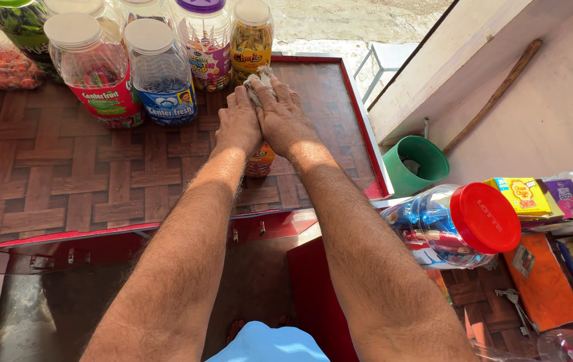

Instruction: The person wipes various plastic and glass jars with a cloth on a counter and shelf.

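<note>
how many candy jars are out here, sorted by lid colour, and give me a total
White lids: 4, for example the jar with a red label and the jar with a blue label, just beyond the left hand and right hand
Purple lid: 1
Green lid: 1
Red lid: 1, the jar lying on its side
Total: 7

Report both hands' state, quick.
Left hand: flat, fingers extended, pressing on the grey cloth.
Right hand: flat, fingers extended, pressing on the same cloth, beside the left.
</note>
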